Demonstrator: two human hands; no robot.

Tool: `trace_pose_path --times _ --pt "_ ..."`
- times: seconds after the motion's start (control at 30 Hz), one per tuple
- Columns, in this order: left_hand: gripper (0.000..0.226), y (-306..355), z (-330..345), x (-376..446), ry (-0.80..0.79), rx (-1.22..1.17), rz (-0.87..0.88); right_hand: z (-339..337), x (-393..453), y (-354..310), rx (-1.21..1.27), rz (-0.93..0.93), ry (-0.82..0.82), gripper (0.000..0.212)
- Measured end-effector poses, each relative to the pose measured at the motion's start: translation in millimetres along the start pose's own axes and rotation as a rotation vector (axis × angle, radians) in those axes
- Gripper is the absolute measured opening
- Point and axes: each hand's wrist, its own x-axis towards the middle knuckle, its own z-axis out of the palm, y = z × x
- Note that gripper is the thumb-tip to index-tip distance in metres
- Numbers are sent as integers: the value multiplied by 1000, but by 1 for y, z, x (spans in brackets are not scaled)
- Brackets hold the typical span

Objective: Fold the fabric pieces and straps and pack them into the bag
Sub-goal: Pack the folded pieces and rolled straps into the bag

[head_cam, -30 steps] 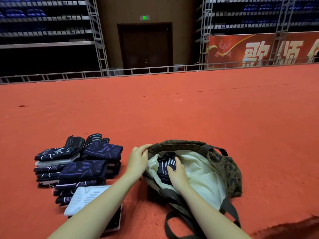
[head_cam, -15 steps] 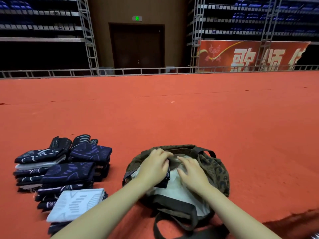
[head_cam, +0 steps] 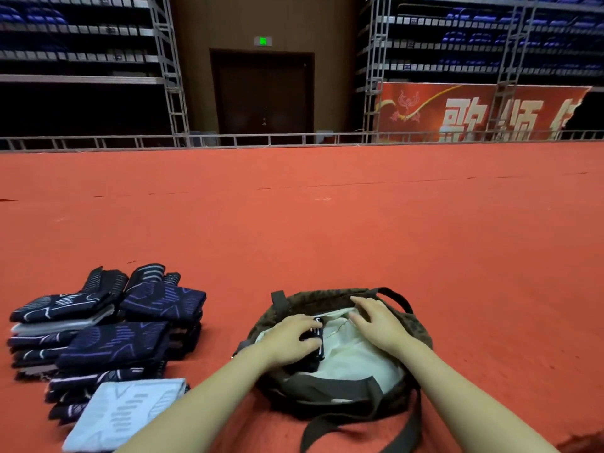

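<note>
The left hand (head_cam: 291, 338) grips a folded dark fabric piece (head_cam: 317, 341) inside the bag (head_cam: 327, 300); the right hand (head_cam: 379, 325) rests flat, fingers loose, on its lining.

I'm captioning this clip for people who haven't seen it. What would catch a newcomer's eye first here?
First the two hands in the open leopard-print bag at bottom centre: the left hand holds a dark folded piece inside it, the right hand rests on the pale lining. Next the stacks of folded dark patterned fabric to its left on the red carpet. At the back hangs a red banner.
</note>
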Motion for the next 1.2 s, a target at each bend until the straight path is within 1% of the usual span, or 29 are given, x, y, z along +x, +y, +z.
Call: trace_pose_path --times 0.07,0.13,0.2,0.3,0.4,0.57,0.63,0.67,0.73,0.8,0.9,0.97,1.03,1.07,1.13,1.2 --pt "39 4 -18 -9 74 -110 -6 -1 -3 -16 72 -22 94 43" --pt "34 7 -44 -26 178 -158 -24 -4 -9 -39 172 -55 189 37" --pt "30 8 -69 -50 247 -192 -30 -5 -17 -68 267 -78 203 31" --pt "24 3 -99 -100 321 -166 -36 8 -33 -116 378 -134 126 24" --pt "22 -17 -113 -147 363 -94 -84 32 -47 -164 441 -197 26 21" --pt "21 -51 -113 -214 490 -1 -157 85 -60 -222 405 -283 -153 22" --pt "15 -64 -104 -235 504 5 -227 102 -64 -237 351 -296 -243 25" --pt "15 -71 -98 -243 487 9 -260 110 -66 -242 329 -292 -297 27" --pt "32 -82 -84 -258 411 36 -315 119 -70 -253 298 -297 -405 29" --pt "33 -89 -75 -268 399 48 -339 120 -72 -261 270 -320 -477 32" --pt "27 -93 -69 -275 467 39 -280 114 -73 -274 228 -338 -610 45" --pt "25 -94 -66 -279 463 30 -233 114 -75 -281 116 -374 -698 53" --pt "24 -97 -62 -282 484 -7 -212 116 -80 -283 14 -407 -683 64" --pt "25 -98 -62 -282 502 -34 -213 117 -82 -281 9 -407 -655 66" --pt "34 -98 -64 -282 535 -63 -233 117 -87 -277 135 -387 -606 59" --pt "48 -94 -69 -280 584 -101 -263 115 -93 -268 383 -341 -556 53"
